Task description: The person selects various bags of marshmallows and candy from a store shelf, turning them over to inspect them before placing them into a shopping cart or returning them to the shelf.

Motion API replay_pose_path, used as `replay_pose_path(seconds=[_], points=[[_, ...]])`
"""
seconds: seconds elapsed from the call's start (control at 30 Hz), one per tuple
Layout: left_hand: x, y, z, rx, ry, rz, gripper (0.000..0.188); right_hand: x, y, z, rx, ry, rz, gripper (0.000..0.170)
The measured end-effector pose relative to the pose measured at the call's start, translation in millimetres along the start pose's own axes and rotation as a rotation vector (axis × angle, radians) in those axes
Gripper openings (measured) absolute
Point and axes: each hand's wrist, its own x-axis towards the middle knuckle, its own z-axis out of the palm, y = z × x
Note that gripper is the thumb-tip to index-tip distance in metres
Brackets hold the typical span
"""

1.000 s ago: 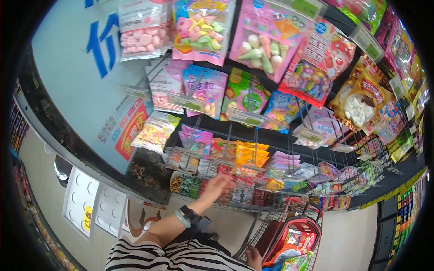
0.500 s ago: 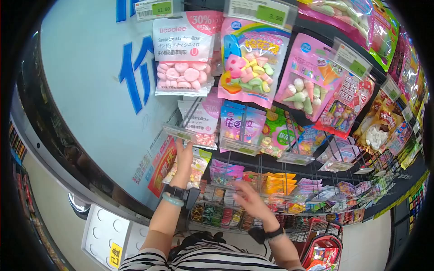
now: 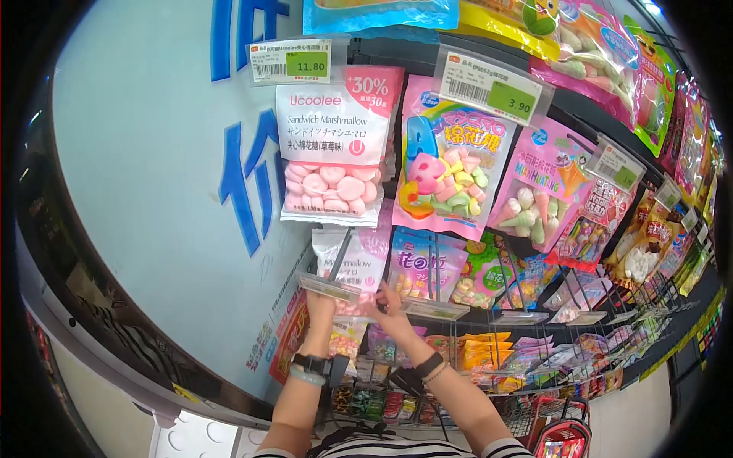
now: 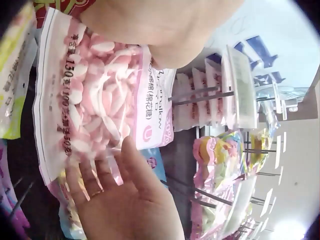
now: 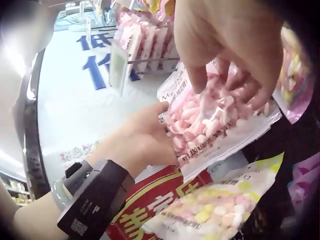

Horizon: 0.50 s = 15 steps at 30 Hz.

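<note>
The right hand, loose in the air half a second ago, now meets the left hand at the marshmallow bag, one at each side edge. The right thumb lies across the front while the other fingers bend round the edge, pinching it; the left fingers grip the opposite edge, partly hidden. The bag is on the row directly below a matching bag, behind a clear plastic tag holder. It is white and pink, with a see-through window full of rounded, pale pink and white sweets. The film is thin, glossy and creased, ending in a flat sealed strip. Below it hangs a pastel bag with a pointed, yellow-green corner.
</note>
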Motion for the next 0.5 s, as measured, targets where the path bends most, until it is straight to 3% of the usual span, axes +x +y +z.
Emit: replay_pose_path(seconds=[0.07, 0.1, 0.2, 0.27, 0.33, 0.5], points=[[-34, 21, -4, -0.265, 0.117, 0.13, 0.033, -14, -11, 0, 0.265, -0.107, 0.092, 0.063], [-52, 34, -6, -0.332, 0.106, 0.147, 0.031, -23, -18, 1, 0.283, -0.097, 0.046, 0.051], [-90, 63, -12, -0.414, 0.103, 0.1, 0.033, -46, -27, 5, 0.211, -0.065, -0.028, 0.05], [-109, 70, -17, -0.475, 0.112, 0.048, 0.035, -55, -19, 12, 0.372, -0.061, -0.055, 0.047], [-124, 74, -21, -0.501, 0.112, 0.008, 0.035, -72, -47, 8, 0.546, -0.193, -0.058, 0.047], [-154, 69, -36, -0.494, 0.016, -0.153, 0.042, -112, -67, 2, 0.24, -0.112, -0.08, 0.046]])
